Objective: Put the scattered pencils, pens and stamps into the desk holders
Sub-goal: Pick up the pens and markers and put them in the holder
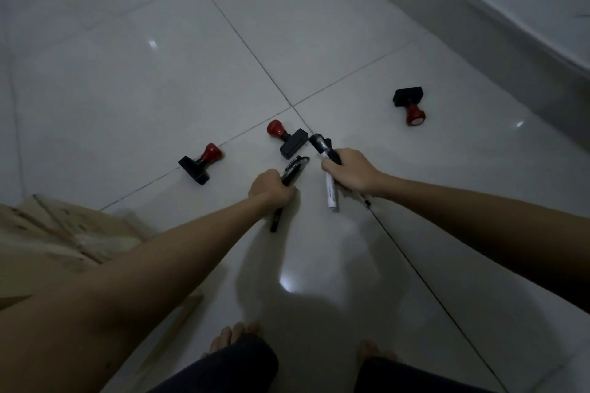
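On the tiled floor [159,73], a cardboard box [48,242] sits far left. The left hand [269,190] grips dark pens [292,171]; the right hand [348,174] grips a bundle of markers [324,150]. Best carry both bundles upright. Three stamps [201,163] [285,139] [410,104] lie scattered; no holders show.

One head-worn camera looks steeply down at the tiled floor [159,73], close above both outstretched arms.
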